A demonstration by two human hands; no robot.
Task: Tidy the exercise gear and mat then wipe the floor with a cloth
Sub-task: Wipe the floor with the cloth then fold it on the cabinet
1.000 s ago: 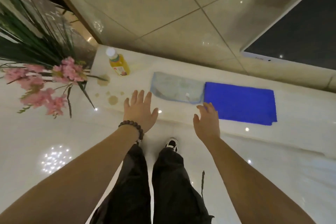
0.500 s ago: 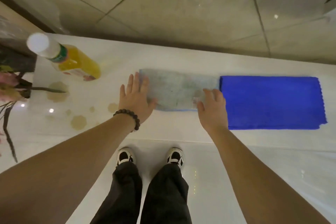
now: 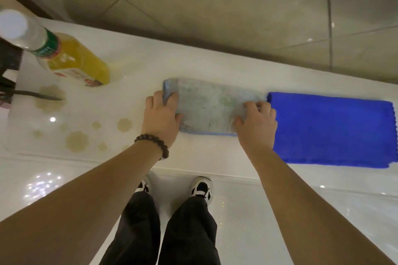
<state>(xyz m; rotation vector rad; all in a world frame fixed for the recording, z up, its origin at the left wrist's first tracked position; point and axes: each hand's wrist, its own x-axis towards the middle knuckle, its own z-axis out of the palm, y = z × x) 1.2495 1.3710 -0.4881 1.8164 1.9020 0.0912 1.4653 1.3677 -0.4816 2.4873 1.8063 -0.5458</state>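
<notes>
A folded pale grey-blue cloth (image 3: 212, 108) lies flat on a white glossy ledge (image 3: 137, 66). My left hand (image 3: 162, 116), with a bead bracelet on the wrist, pinches the cloth's left end, which curls up between thumb and fingers. My right hand (image 3: 257, 123) grips the cloth's right end, fingers curled over its edge. A bright blue cloth (image 3: 331, 128) lies flat just right of the grey one, touching its end.
A bottle of yellow drink (image 3: 71, 60) stands at the left of the ledge. Several brownish spill spots (image 3: 77, 141) mark the surface beside it. A tiled wall rises behind the ledge. My legs and shoes (image 3: 201, 187) stand on the glossy floor below.
My view has come closer and tipped down over the ledge. Both hands went from hovering open to closing on the two ends of the grey cloth, whose left end has lifted.
</notes>
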